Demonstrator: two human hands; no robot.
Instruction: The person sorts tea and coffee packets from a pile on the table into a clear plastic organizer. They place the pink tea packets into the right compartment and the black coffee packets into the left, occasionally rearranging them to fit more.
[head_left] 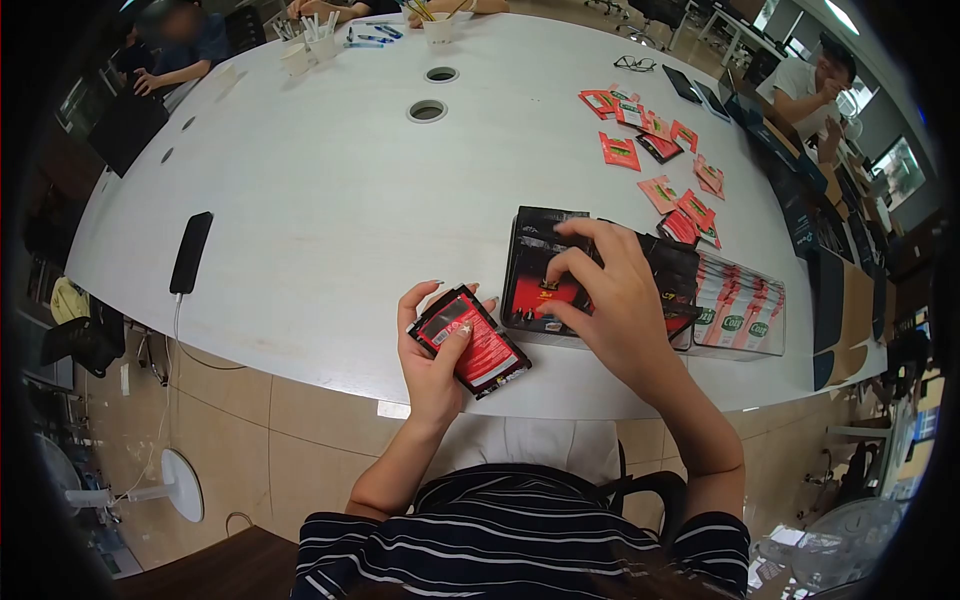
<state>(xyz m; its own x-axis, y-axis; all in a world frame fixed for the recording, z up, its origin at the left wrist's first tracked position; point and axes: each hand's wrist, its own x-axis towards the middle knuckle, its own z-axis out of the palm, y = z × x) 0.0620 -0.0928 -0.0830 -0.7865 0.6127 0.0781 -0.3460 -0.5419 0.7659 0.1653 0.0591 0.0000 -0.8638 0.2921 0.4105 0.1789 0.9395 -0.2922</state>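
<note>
My left hand (430, 368) grips a small stack of black-and-red sachets (485, 352), thumb across the printed back of the top one. To its right, a clear plastic tray (740, 347) stands at the table's near edge. Black-and-red sachets (530, 262) fill its left part, and white-and-pink Cozy sachets (735, 300) stand in rows in its right part. Over the black sachets is my right hand (615, 290), its thumb and fingers curved and apart with nothing between them. The hand and wrist hide part of the tray's middle.
Loose red, pink and black sachets (620, 152) lie scattered beyond the tray. A black phone (191, 253) with a cable lies at left. Cardboard boxes (838, 320) line the right edge. Cups (437, 30) and pens (370, 40) stand far off, near other people (815, 85).
</note>
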